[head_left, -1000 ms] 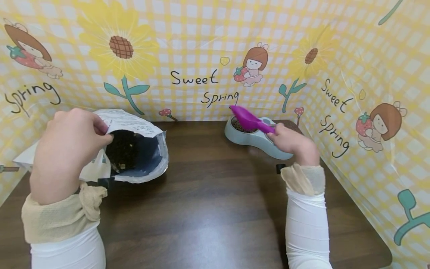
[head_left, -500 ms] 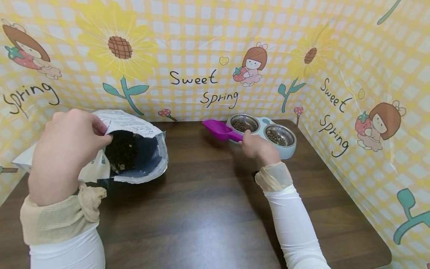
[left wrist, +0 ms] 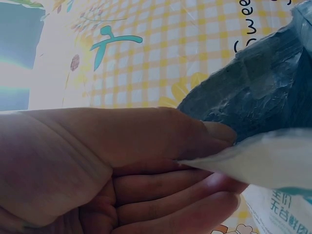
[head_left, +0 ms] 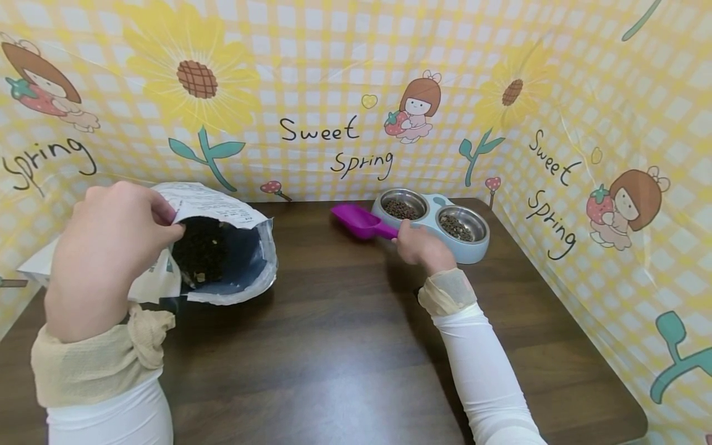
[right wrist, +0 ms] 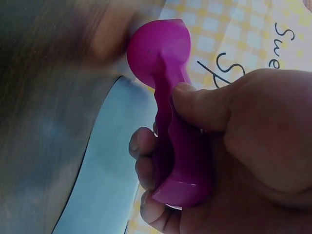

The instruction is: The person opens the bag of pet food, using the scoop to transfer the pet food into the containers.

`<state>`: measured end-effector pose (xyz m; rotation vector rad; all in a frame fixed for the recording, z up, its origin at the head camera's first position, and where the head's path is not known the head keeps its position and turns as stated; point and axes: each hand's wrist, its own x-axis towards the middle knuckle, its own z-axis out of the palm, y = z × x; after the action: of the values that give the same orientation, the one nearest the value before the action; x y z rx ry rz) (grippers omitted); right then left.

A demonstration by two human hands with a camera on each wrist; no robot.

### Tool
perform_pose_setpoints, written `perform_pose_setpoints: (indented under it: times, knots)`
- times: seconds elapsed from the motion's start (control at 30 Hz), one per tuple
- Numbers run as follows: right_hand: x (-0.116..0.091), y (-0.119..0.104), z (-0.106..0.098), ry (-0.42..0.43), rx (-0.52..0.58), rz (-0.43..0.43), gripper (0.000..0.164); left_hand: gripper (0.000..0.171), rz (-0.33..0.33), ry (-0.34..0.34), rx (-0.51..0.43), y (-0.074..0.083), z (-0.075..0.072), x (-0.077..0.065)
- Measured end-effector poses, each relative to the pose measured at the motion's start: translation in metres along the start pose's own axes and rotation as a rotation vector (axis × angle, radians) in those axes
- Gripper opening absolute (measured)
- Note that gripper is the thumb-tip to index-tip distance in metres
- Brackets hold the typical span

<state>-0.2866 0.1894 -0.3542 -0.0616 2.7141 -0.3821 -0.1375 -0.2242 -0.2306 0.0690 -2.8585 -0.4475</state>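
Note:
My left hand (head_left: 111,253) pinches the edge of an opened foil-lined bag (head_left: 258,266) lying on its side, its mouth facing right. Dark brown kibble (head_left: 200,250) shows inside it. In the left wrist view, thumb and fingers grip the white bag edge (left wrist: 263,156). My right hand (head_left: 425,246) holds a purple scoop (head_left: 358,221) by its handle, fingers wrapped round it in the right wrist view. The scoop's bowl looks empty and points left, beside a light blue double pet bowl (head_left: 461,250). Both steel dishes hold brown kibble (head_left: 399,209).
The dark wooden table (head_left: 311,346) runs back to a yellow checked cloth (head_left: 311,74) printed with flowers and cartoon figures. That cloth also walls the right side. Bag and pet bowl stand towards the back, at left and right.
My right hand has turned the scoop from tipped over the left dish to level, and moved it left and lower, off the dish. My left hand keeps its pinch on the bag.

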Motion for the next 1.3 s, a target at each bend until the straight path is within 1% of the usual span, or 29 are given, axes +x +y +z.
perform_pose_setpoints:
  times: [0.1,0.23,0.3,0.37,0.47,0.57,0.67,0.83,0.93,1.07,1.23,1.27,1.3]
  knots:
    - [0.004,0.002,0.002,0.010,0.008,-0.001,0.083,0.021,0.000,0.000,-0.001,0.000,0.000,0.000]
    - [0.023,0.012,0.009,0.060,-0.024,-0.014,0.078,0.021,0.000,-0.001,-0.003,0.001,0.000,0.000]
    - [0.035,0.018,0.013,0.074,-0.034,-0.005,0.072,0.021,-0.001,-0.001,-0.003,0.001,0.000,0.000]
    - [0.045,0.023,0.017,0.084,-0.046,-0.001,0.061,0.021,-0.004,-0.003,-0.004,0.001,0.000,0.000]
    - [0.055,0.029,0.021,0.089,-0.062,-0.007,0.049,0.021,-0.008,-0.006,-0.004,0.001,0.000,0.000]
    - [0.062,0.033,0.024,0.094,-0.096,-0.026,0.046,0.021,-0.010,-0.010,-0.005,0.001,0.000,0.000]
    - [0.064,0.033,0.025,0.086,-0.131,-0.049,0.044,0.021,-0.007,-0.008,-0.005,0.000,0.000,0.000]
    - [0.067,0.033,0.028,0.082,-0.164,-0.061,0.039,0.021,-0.002,-0.001,-0.004,0.001,0.000,0.001]
    - [0.070,0.035,0.030,0.087,-0.168,-0.059,0.038,0.021,-0.004,-0.003,-0.005,0.001,0.000,0.001]
    - [0.072,0.038,0.031,0.077,-0.153,-0.044,0.039,0.021,-0.005,-0.010,-0.003,0.001,0.000,0.001]
    - [0.062,0.030,0.023,0.063,-0.148,-0.038,0.043,0.022,-0.013,-0.017,0.002,0.001,0.000,0.000]
    - [0.058,0.027,0.020,0.071,-0.157,-0.039,0.046,0.022,-0.017,-0.018,0.003,0.001,0.000,0.000]
    - [0.048,0.021,0.016,0.081,-0.161,-0.045,0.049,0.022,-0.018,-0.018,0.004,0.000,0.000,0.000]
